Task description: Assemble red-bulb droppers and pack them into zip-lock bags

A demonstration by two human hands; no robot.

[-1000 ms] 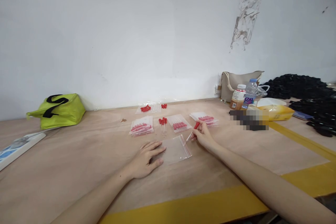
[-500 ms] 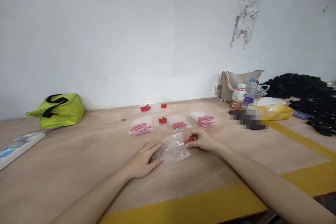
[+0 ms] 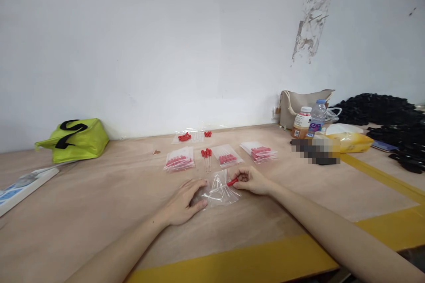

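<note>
A clear zip bag (image 3: 217, 196) lies on the table in front of me, its plastic wrinkled. My left hand (image 3: 186, 200) rests on the bag's left end, thumb and fingers apart. At the bag's right end my right hand (image 3: 251, 180) pinches the red handle of a small thin-shafted tool (image 3: 232, 182). The handle's front end is at the bag's mouth; I cannot make out its shaft through the shiny plastic. Just beyond lie several loose red-handled tools (image 3: 206, 154) with thin metal shafts, between filled bags (image 3: 179, 159) and another filled bag (image 3: 227, 154).
Filled bags are stacked (image 3: 259, 151) to the right. Red pieces lie on plastic (image 3: 184, 137) by the wall. A lime-green bag (image 3: 79, 139) and a power strip (image 3: 29, 188) are at left. Bottles (image 3: 301, 124), a tissue pack (image 3: 353, 140) and black material (image 3: 375, 108) are at right.
My right hand has moved slightly left with the red-handled tool, bringing the handle's front over the bag's mouth. The plastic has wrinkled more. The left hand has stayed on the bag.
</note>
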